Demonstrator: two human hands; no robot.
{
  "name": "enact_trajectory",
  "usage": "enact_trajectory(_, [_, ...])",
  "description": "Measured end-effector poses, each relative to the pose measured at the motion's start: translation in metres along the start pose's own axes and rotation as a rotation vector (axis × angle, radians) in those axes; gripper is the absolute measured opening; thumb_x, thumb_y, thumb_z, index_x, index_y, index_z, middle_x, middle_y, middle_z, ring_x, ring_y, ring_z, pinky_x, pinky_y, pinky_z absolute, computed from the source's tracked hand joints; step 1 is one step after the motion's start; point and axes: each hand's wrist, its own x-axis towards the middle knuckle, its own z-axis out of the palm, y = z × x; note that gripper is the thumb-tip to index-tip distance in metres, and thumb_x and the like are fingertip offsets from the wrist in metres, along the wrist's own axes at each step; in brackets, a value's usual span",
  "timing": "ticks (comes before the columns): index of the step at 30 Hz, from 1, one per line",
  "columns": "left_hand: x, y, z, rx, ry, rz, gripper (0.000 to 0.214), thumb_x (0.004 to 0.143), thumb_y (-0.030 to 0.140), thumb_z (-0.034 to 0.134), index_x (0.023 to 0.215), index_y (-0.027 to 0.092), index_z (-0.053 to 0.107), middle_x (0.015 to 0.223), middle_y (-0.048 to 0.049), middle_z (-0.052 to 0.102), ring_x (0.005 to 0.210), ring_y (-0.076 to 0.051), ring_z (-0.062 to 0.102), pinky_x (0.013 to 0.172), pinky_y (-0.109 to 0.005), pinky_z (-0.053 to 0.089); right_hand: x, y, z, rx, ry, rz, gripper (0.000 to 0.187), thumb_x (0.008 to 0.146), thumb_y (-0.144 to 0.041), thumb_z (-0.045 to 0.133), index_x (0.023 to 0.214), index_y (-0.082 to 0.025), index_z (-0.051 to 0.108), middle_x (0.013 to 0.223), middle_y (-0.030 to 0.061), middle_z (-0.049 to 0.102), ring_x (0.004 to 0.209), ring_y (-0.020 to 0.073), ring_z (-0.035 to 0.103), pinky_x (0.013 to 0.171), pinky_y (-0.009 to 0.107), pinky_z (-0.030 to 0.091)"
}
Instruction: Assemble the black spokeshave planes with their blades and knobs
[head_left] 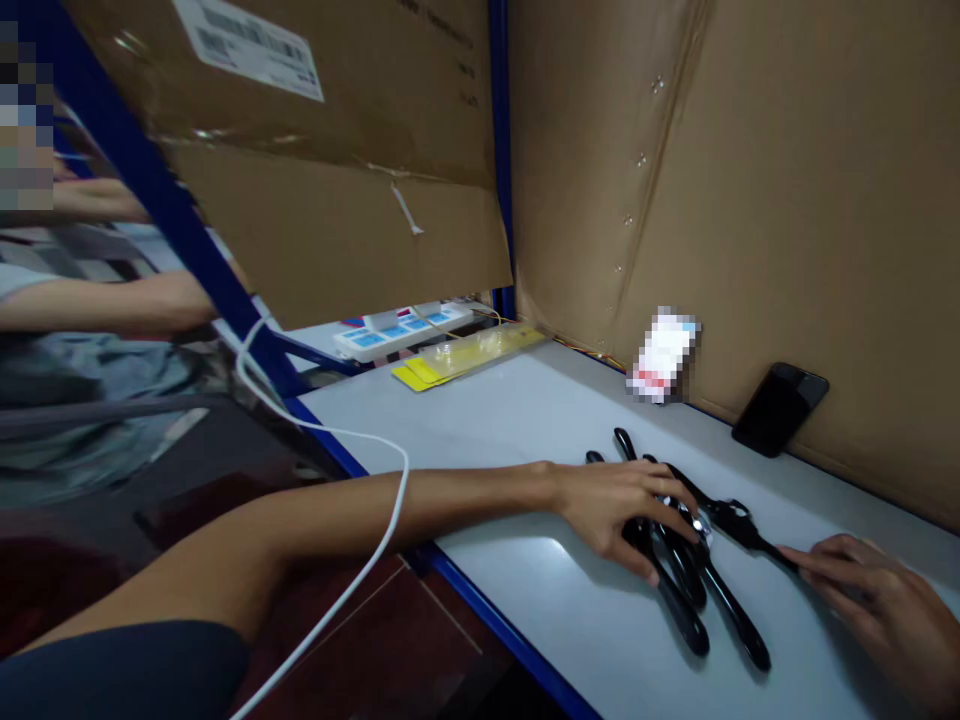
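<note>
2 hands rest on the white table [525,420]. Left hand [615,505] lies palm-down, fingers loosely spread over the black watches [690,570], touching but not gripping them. Right hand [870,590] pinches 1 strap end between curled fingertips. Watches lie between both hands, near the table's front edge. Black phone [780,405] leans against the cardboard wall [787,200].

Nothing legible anywhere. White shipping label [251,45] on the cardboard box [315,150] up top has a barcode and lines of print, too blurred to read; faint dark print near the box's rt edge, maybe numbers, can't tell. Power strip [405,328] has blue stickers, text unreadable.
</note>
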Motion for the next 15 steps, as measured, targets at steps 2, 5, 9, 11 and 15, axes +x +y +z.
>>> enact_trajectory(2, [-0.003,-0.010,-0.012,-0.034,-0.019,-0.091,0.048,0.086,0.040,0.075,0.129,0.020,0.067,0.139,-0.0095,0.059,0.129,-0.026,0.054,0.117,-0.042,0.039,-0.003,0.027,-0.003,-0.105,-0.011,-0.005,0.034,0.088,-0.055,0.054,0.098,-0.035,0.080,0.101,0.0091,0.071,0.091,0.0283,0.068,0.077,0.041,0.053])
enact_trajectory(5, [-0.011,-0.026,-0.031,-0.040,-0.036,-0.230,0.042,0.082,0.029,0.078,0.122,0.021,0.069,0.135,-0.0093,0.061,0.124,-0.026,0.058,0.113,-0.045,0.041,-0.006,0.058,-0.003,-0.172,0.029,0.030,0.029,0.089,-0.046,0.055,0.096,-0.029,0.079,0.106,0.0136,0.072,0.097,0.0320,0.067,0.085,0.045,0.050])
enact_trajectory(9, [-0.026,-0.050,-0.052,-0.006,-0.041,-0.333,0.042,0.078,0.018,0.077,0.118,0.018,0.068,0.130,-0.0103,0.063,0.120,-0.027,0.060,0.105,-0.044,0.047,-0.005,0.071,0.003,-0.130,0.012,0.078,0.036,0.086,-0.052,0.055,0.106,-0.031,0.077,0.104,0.0083,0.073,0.088,0.0311,0.070,0.077,0.043,0.052])
enact_trajectory(11, [-0.034,-0.061,-0.060,0.018,-0.052,-0.380,0.043,0.077,0.017,0.076,0.119,0.018,0.066,0.129,-0.0098,0.063,0.117,-0.025,0.062,0.101,-0.040,0.050,-0.004,0.069,0.005,-0.115,0.001,0.057,0.036,0.086,-0.051,0.053,0.103,-0.032,0.079,0.098,0.0070,0.073,0.082,0.0293,0.071,0.073,0.041,0.052])
enact_trajectory(15, [-0.049,-0.077,-0.075,0.107,-0.057,-0.466,0.047,0.076,0.015,0.074,0.122,0.018,0.064,0.128,-0.0079,0.064,0.113,-0.020,0.063,0.097,-0.033,0.050,-0.003,0.050,0.005,-0.087,-0.021,0.035,0.035,0.086,-0.044,0.052,0.105,-0.035,0.079,0.092,0.0064,0.072,0.077,0.0270,0.070,0.069,0.038,0.052])
